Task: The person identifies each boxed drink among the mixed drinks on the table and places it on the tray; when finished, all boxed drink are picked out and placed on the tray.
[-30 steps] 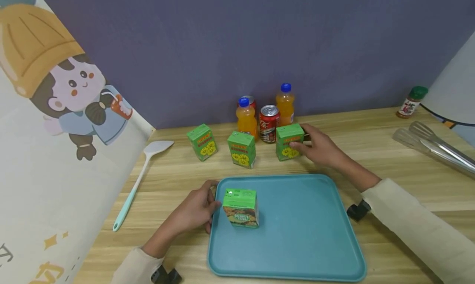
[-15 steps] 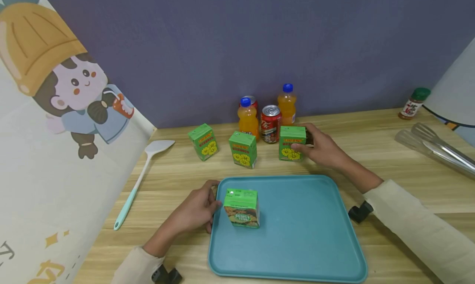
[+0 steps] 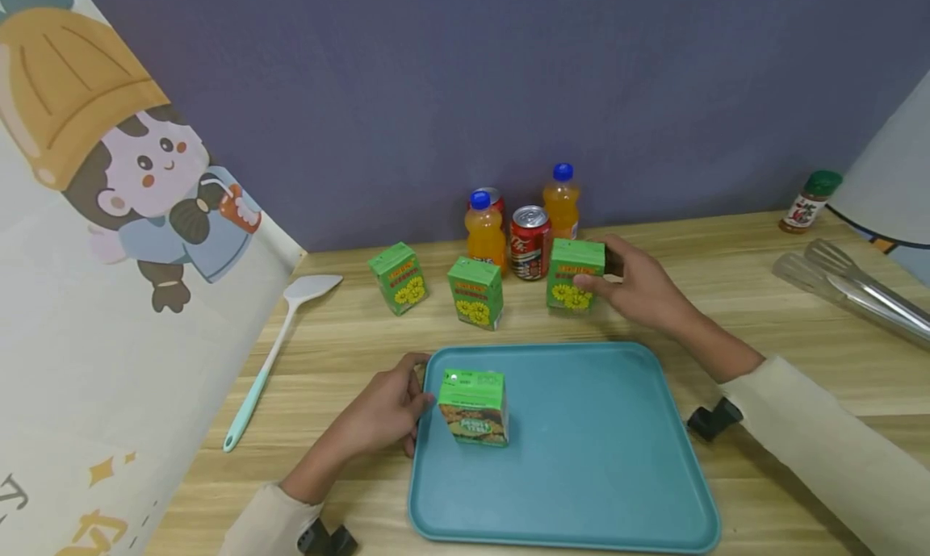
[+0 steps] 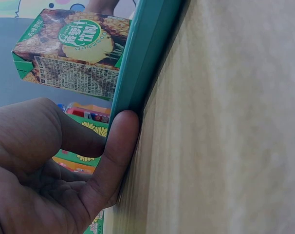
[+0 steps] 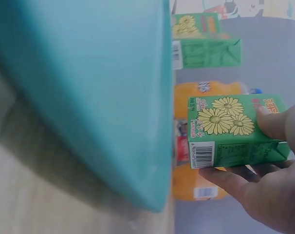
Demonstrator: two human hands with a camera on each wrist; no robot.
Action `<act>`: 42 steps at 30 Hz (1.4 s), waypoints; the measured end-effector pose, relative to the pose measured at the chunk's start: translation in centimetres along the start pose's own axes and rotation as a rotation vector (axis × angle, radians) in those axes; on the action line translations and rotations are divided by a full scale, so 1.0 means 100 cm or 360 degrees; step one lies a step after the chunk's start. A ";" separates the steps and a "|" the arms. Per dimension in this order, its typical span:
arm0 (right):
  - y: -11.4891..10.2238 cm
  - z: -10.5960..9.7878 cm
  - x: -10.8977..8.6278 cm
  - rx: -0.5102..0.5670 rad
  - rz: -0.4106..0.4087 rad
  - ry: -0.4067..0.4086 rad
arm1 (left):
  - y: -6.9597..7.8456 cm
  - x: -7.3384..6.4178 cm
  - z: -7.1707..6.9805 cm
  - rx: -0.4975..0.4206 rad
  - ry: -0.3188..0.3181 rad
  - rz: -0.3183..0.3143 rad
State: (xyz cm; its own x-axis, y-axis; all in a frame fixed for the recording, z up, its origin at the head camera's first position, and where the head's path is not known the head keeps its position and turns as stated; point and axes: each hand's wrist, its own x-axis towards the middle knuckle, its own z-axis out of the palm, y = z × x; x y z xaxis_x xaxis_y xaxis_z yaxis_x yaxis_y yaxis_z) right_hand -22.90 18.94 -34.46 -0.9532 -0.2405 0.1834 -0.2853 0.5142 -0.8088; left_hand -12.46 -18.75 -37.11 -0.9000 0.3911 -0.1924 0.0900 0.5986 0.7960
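Plainly, held a green chrysanthemum drink carton (image 3: 569, 272) in the right hand (image 3: 643, 290), thumb pressed to the flower-printed front, other fingers round behind and along the side. Kept to no wide spread there, only the carton's own breadth. Found the carton upright, long axis close to vertical, just beyond the far rim of the teal tray (image 3: 581, 459) and slightly right of its middle. Judged it a little raised off the wooden counter (image 3: 726, 282), going by the right wrist view. Took as the key relation the tray's place from the right hand: nearer the person and to the left, past that far rim. Gripped the tray's left rim, near its far corner, with the left hand (image 3: 383, 409), thumb on the rim and a finger against the outer side; could not make out all the remaining fingers. Noted a pineapple juice carton (image 3: 472, 411) upright on the tray, just beside the left hand. Saw also a second chrysanthemum carton (image 3: 475, 294) left of the held one, and a red drink can (image 3: 530, 241) behind, between both.
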 end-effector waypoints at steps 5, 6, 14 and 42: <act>-0.015 -0.003 -0.007 -0.0001 -0.0013 0.0012 | 0.000 0.000 0.000 -0.0014 0.0005 -0.0011; -0.018 -0.003 -0.010 0.0007 -0.0020 0.0016 | 0.000 0.000 0.000 -0.0010 0.0007 -0.0013; -0.046 0.002 -0.031 0.0041 -0.0086 0.0036 | 0.000 -0.002 0.000 -0.0013 0.0011 -0.0020; -0.073 0.028 -0.124 -0.0041 -0.0224 -0.0215 | 0.001 0.000 0.000 0.0019 0.0013 0.0007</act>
State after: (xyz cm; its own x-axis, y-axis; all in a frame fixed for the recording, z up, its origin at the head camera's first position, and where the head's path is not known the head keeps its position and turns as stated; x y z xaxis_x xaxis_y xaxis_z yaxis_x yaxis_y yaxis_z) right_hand -8.68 15.85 -32.39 -0.8820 -0.4189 0.2156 -0.4191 0.4883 -0.7655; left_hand -12.42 -18.72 -37.06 -0.9031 0.3879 -0.1842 0.0989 0.6053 0.7899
